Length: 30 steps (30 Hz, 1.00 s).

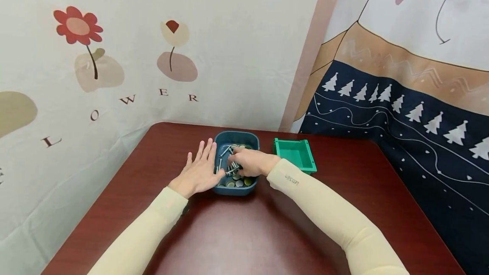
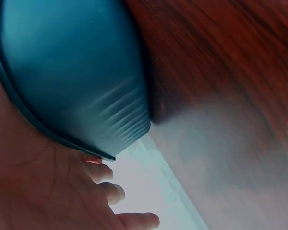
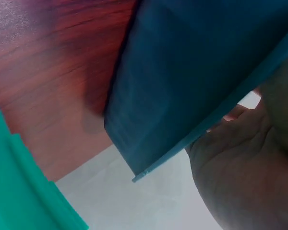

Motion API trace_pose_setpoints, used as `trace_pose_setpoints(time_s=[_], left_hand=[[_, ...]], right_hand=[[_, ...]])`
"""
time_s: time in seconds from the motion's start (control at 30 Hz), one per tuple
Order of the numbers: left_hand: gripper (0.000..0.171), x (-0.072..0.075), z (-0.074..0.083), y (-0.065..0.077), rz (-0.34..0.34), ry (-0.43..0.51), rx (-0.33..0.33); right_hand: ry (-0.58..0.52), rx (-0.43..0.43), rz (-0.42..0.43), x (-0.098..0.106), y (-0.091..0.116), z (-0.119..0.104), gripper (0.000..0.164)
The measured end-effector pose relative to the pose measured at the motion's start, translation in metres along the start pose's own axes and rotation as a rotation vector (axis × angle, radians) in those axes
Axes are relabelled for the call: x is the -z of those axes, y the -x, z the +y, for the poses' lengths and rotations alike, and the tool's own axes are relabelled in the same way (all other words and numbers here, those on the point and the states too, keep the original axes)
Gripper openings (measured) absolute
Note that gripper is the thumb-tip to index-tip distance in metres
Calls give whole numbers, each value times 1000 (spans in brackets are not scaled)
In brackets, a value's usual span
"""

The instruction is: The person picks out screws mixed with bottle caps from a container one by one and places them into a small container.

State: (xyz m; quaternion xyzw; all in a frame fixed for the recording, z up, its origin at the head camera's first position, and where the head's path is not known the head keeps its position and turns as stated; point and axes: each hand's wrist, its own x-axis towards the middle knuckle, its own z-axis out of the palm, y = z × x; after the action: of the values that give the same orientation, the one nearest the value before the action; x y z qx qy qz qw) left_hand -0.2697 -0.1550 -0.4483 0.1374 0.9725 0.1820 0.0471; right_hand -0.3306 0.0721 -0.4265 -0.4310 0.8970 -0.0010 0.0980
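A dark blue plastic bin (image 1: 234, 191) stands near the table's far edge, holding silver bolts (image 1: 225, 151) and round gold and silver discs (image 1: 239, 183) like coins or caps. My left hand (image 1: 200, 169) rests with straight, spread fingers along the bin's left rim. In the left wrist view its palm lies against the blue bin (image 2: 72, 72). My right hand (image 1: 250, 161) reaches over the right rim, fingers bent down among the bolts. Its fingertips are partly hidden, so whether they pinch a bolt is unclear. Only the bin's outer wall (image 3: 182, 96) shows in the right wrist view.
A green plastic tray (image 1: 294, 155) stands right of the blue bin, beside my right forearm. Its edge (image 3: 24, 182) also appears in the right wrist view. The reddish-brown table (image 1: 237, 237) meets printed cloth hangings (image 1: 244, 54) behind and at the right.
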Motion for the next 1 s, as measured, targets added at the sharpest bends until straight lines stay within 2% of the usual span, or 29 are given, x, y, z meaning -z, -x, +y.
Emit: trace_pose_setpoints(time_s=[0.17,0.4,0.7,1.0], left_hand=[[102,-2,1,0,-4,10,-6],[102,1,4,0,-20,25,-2],[102,-1,3,-3,-38,27,15],[102,0,2,-1,-45,32,16]], right_hand=[[-3,5,-11,-2,-1,-1,47],[0,22,-5,1,-3,-2,31],[-30,60,-9,1,-3,-1,25],[-27,61,60,4,1,-3,12]])
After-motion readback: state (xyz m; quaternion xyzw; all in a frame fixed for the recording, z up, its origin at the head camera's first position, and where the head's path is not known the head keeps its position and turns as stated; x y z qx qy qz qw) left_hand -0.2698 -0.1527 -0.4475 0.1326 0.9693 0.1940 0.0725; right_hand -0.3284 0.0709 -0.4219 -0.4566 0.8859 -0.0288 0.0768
